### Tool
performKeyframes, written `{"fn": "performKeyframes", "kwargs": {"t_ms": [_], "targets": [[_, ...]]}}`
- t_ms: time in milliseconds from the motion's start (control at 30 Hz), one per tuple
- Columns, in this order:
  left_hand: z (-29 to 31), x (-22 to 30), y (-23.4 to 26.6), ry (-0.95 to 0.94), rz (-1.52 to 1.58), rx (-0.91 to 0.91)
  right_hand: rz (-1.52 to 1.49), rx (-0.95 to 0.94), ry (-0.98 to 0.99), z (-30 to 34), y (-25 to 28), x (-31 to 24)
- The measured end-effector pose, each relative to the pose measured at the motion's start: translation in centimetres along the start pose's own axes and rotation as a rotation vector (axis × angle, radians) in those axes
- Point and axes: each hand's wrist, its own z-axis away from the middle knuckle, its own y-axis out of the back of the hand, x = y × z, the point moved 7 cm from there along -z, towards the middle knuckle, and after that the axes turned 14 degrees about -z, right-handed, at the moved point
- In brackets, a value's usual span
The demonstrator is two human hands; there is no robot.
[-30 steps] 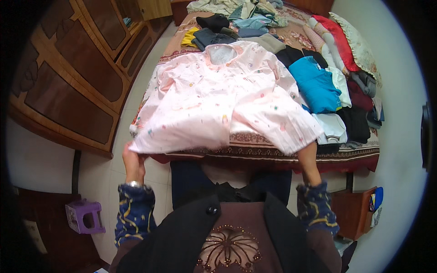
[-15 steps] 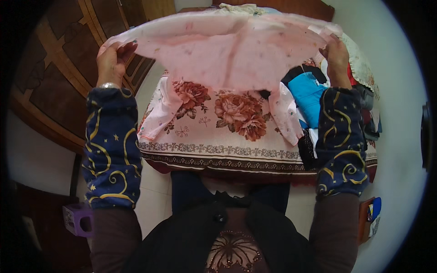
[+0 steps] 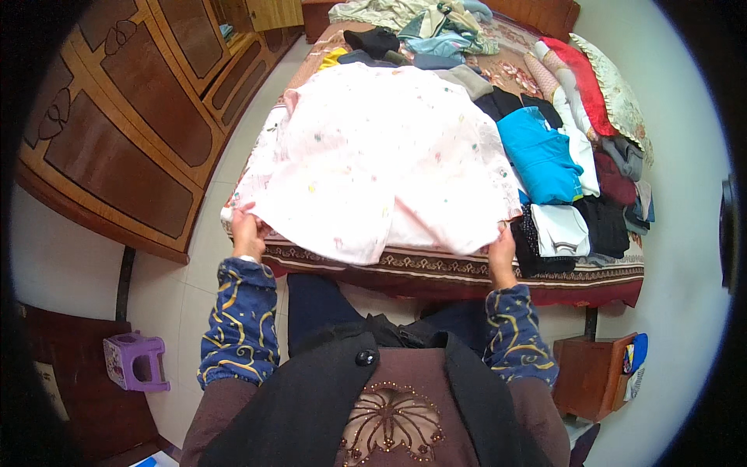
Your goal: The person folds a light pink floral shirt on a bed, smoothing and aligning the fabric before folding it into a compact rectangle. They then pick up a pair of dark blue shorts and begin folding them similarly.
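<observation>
A pale pink shirt (image 3: pixel 342 167) with small scattered prints lies spread over the near part of the bed (image 3: pixel 436 268). Its hem faces me and droops slightly in the middle, where a split or fold runs upward. My left hand (image 3: pixel 247 231) is closed on the shirt's near left corner, by the bed's front edge. At the near right corner, my right hand (image 3: pixel 502 251) pinches the cloth between thumb and fingers. Most of the floral bedcover is hidden under the shirt.
Right of the shirt lie a blue garment (image 3: pixel 541 156), a folded white one (image 3: pixel 559 230) and dark clothes. A black cap-like item (image 3: pixel 372 42) and rumpled clothes sit beyond. A wooden wardrobe (image 3: pixel 117 117) stands left, a purple stool (image 3: pixel 138 362) near left, a wooden cabinet (image 3: pixel 591 377) right.
Both hands have come down and toward me, still gripping the pink shirt. The raised cloth has dropped flat onto the bed, exposing the clothes at the far end.
</observation>
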Motion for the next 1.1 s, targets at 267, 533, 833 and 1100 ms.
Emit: {"fn": "performKeyframes", "kwargs": {"t_ms": [267,533,833,1100], "targets": [[2.7,-7.2,2.3,-0.295,-0.453,0.145,0.693,-0.038,0.098,6.1,0.9,0.3],[13.0,-5.9,-7.4,-1.326,-1.506,-0.013,0.841,-0.425,0.75,13.5,-8.2,-6.3],[15.7,-8.8,-13.9,-1.552,-1.654,-0.38,0.971,-0.539,0.742,10.3,-14.0,-3.4],[15.7,-8.7,-14.2,-1.645,-1.574,-0.408,0.508,-0.74,0.238,7.3,-14.3,-6.2]]}}
